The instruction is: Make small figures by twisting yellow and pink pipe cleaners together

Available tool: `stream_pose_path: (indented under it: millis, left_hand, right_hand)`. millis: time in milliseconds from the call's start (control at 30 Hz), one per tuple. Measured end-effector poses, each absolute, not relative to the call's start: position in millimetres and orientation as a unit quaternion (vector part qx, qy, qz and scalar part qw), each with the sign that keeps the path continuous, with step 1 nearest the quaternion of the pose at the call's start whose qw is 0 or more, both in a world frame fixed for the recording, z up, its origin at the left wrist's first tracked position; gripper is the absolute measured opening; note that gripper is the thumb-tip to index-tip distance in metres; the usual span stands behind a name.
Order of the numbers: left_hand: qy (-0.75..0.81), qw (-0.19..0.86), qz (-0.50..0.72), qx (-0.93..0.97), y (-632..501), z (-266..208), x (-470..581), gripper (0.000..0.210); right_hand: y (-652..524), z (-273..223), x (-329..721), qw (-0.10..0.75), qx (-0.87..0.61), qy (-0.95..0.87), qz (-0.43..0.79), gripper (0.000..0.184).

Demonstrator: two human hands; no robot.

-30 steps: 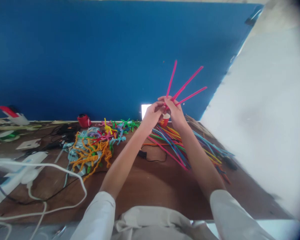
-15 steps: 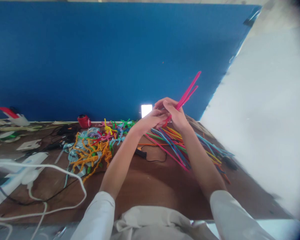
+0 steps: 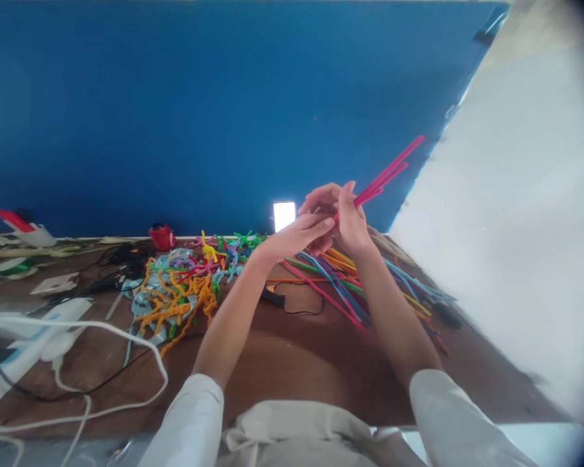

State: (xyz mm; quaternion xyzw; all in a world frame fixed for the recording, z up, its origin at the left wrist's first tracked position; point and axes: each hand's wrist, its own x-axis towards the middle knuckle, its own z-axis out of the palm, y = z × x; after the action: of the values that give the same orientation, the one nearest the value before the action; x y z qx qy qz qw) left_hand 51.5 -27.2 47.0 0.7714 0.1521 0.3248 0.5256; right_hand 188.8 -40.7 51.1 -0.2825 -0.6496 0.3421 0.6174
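Note:
Several bright pink pipe cleaners [image 3: 388, 174] slant up to the right out of my two hands, above the table. My left hand [image 3: 299, 232] is closed on their lower end, thumb pressed along it. Around the middle of the bunch curls my right hand [image 3: 343, 211], its thumb pointing up beside the stems. The two hands meet, and the fingers partly hide the lower ends. Under my right forearm lies a loose spread of straight pipe cleaners [image 3: 338, 285] in blue, pink, green, orange and yellow.
A tangled heap of twisted pipe cleaners [image 3: 180, 301] lies left of centre. Behind my hands a lit phone screen [image 3: 285, 215] leans near the blue panel [image 3: 199, 117]. A red object [image 3: 162, 237], a white power strip [image 3: 34, 347] and a looping white cable [image 3: 161, 373] are at left.
The pink pipe cleaners have tilted further to the right, and their tips are more spread along their length. My right thumb has lifted upright; the forearms have hardly moved.

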Motion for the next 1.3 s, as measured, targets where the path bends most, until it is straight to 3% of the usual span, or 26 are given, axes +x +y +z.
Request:
stream_pose_path:
  millis: [233,567,900,1300]
  left_hand:
    - [0.151,0.514,0.318,0.782,-23,51,46,0.043]
    - [0.224,0.459,0.126,0.851,-15,65,-12,0.025]
    - [0.211,0.338,0.153,0.904,-15,67,-5,0.026]
    - [0.273,0.398,0.154,0.862,1,64,-36,0.023]
  right_hand:
    - [-43,50,186,0.597,-0.286,-0.659,0.357,0.076]
    - [-45,46,181,0.428,-0.236,-0.793,0.363,0.056]
    - [-42,43,179,0.426,-0.239,-0.78,0.391,0.054]
    - [-31,37,176,0.433,-0.284,-0.805,0.29,0.039]
